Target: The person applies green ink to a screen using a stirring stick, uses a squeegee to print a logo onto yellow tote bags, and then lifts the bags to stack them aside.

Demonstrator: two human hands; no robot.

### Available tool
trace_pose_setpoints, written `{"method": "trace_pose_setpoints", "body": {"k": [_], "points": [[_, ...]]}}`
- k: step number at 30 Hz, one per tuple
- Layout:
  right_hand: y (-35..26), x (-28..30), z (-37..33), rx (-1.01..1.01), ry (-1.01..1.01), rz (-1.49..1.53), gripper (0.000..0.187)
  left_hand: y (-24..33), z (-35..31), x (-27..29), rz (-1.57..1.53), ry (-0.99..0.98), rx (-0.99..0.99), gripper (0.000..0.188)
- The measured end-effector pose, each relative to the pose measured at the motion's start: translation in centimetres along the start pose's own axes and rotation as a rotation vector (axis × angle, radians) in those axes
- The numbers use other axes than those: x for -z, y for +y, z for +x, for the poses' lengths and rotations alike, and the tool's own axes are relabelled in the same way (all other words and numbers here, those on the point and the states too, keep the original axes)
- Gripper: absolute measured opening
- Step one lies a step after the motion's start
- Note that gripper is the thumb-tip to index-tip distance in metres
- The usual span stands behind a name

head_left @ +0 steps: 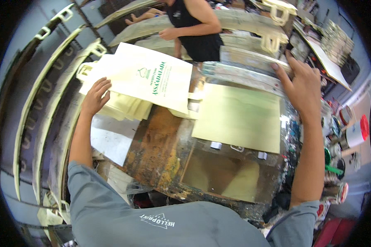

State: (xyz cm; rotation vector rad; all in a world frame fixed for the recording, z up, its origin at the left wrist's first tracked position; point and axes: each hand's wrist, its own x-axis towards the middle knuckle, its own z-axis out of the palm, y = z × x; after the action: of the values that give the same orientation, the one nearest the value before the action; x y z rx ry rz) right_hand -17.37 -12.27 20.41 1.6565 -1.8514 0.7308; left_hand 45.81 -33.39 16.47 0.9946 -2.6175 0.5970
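Note:
My left hand (97, 95) lies at the near-left edge of a cream tote bag (173, 74) with green print, its fingers stretched out and thumb apart. That bag rests on a pile of similar bags (127, 106). With thumb and fingers, my right hand (303, 84) grips the right end of a screen-printing frame (251, 73), raised beyond the work board. Nearer to me, a plain cream bag (240, 117) lies flat on the board, its visible face unprinted. Part of its handle shows at its left side, close to the printed bag.
Curved-looking racks of bags (45, 123) stand on the left, and more run along the back. Across the table is another person (198, 31) in a dark sleeveless top. Paint tins and tubs (354, 136) crowd the right side. The wooden table (156, 144) is paint-stained.

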Motion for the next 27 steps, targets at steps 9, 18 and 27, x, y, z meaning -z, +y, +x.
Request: {"method": "trace_pose_setpoints", "body": {"k": [9, 18, 27], "points": [[2.0, -0.5, -0.4, 0.020, 0.052, -0.066, 0.062, 21.7, 6.8, -10.5, -0.379, 0.069, 0.180, 0.059], [2.0, 0.5, 2.8, -0.060, -0.248, 0.013, 0.080, 52.3, 10.4, -15.9, -0.617, -0.240, -0.209, 0.104], [0.9, 0.8, 2.6, -0.100, -0.240, 0.039, 0.078, 52.0, 9.0, -15.7, -0.715, -0.214, -0.225, 0.108]]}}
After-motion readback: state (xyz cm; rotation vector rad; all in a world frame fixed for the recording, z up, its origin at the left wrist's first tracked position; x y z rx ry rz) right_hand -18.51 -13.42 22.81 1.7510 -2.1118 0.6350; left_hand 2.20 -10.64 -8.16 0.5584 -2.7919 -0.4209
